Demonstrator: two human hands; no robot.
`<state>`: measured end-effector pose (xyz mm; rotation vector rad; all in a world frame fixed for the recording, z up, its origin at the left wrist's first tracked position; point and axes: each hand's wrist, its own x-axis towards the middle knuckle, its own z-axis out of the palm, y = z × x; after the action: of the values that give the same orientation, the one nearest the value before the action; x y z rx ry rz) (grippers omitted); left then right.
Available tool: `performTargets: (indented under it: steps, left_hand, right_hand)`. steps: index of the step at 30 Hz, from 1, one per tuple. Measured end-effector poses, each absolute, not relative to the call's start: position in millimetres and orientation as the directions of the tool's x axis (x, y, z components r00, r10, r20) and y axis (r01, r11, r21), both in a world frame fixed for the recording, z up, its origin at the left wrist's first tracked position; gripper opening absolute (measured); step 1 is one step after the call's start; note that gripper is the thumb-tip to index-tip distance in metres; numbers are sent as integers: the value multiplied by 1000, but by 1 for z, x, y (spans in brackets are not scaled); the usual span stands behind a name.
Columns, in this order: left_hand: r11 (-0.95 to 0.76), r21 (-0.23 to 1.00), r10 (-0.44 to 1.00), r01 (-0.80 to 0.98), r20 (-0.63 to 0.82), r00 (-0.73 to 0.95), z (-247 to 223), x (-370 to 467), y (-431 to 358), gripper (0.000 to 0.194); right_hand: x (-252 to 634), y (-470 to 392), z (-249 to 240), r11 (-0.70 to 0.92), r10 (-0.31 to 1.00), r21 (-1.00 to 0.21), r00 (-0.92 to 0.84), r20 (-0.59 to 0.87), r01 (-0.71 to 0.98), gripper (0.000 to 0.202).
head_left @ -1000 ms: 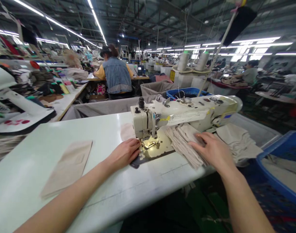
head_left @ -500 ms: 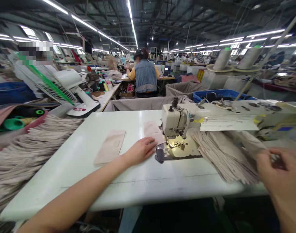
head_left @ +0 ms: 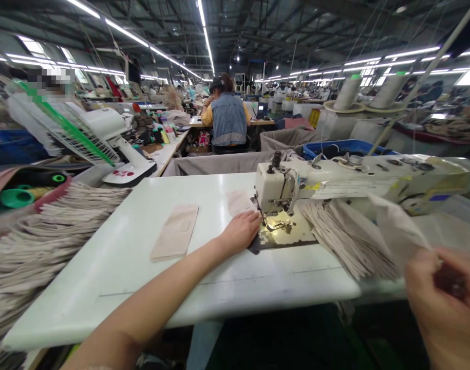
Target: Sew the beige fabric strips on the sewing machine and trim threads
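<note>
My left hand lies flat with its fingers stretched out beside the needle area of a sewing machine. Its fingertips touch or cover the near edge of a small beige fabric piece; the exact contact is hidden. At the right, my right hand pinches a beige fabric panel, which rises from a stack of beige fabric pieces beside the machine. Left of my left hand, a flat beige pocket-like piece with a small slit mark rests on the white table.
A long pile of beige fabric pieces borders the table's left side. Behind it stand a white fan and green spools. Fabric-lined bins and a blue crate are beyond the table. A person in a denim vest sits ahead.
My left hand has slid right, closer to the needle area. My right hand has pulled the pinched fabric panel up from the stack, so more of it shows.
</note>
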<state>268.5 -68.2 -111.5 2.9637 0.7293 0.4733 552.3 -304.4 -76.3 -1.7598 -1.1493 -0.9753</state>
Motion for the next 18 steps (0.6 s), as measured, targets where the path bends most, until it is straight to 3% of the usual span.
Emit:
performTargets:
  steps: [2, 4, 6, 8, 10, 11, 13, 16, 18]
  left_hand:
    - [-874, 97, 484, 476, 259, 836, -113, 270, -68, 29]
    - [-850, 95, 523, 518, 260, 812, -111, 268, -74, 26]
    - [-810, 177, 586, 559, 281, 760, -105, 267, -86, 23]
    - [-706, 435, 684, 559, 216, 696, -98, 269, -102, 37]
    - [-405, 781, 746, 476, -19, 666, -93, 273, -116, 58]
    - [-196, 890, 730, 412, -148, 667, -90, 274, -121, 64]
    - [118, 950, 690, 291, -289, 663, -88, 276, -124, 62]
    - [174, 963, 759, 206, -265, 595, -84, 274, -118, 48]
    - [127, 971, 773, 203, -225, 593, -82, 269, -112, 46]
  right_hand:
    - [524, -300, -71, -144, 356, -60, 109, 928, 988, 53]
    - [499, -295, -74, -84, 459, -62, 93, 883, 995, 42]
    - [478, -290, -83, -16, 518, -121, 112, 848, 992, 30]
    - [460, -284, -96, 40, 587, -175, 119, 801, 984, 21]
    - [443, -279, -108, 123, 651, -196, 70, 756, 973, 17]
    - [435, -277, -113, 174, 675, -193, 26, 738, 966, 17]
    - [422, -275, -119, 282, 721, -194, -74, 689, 940, 17]
    - [415, -277, -123, 335, 800, -366, -57, 597, 868, 17]
    - [423, -279, -125, 241, 813, -543, 137, 565, 805, 24]
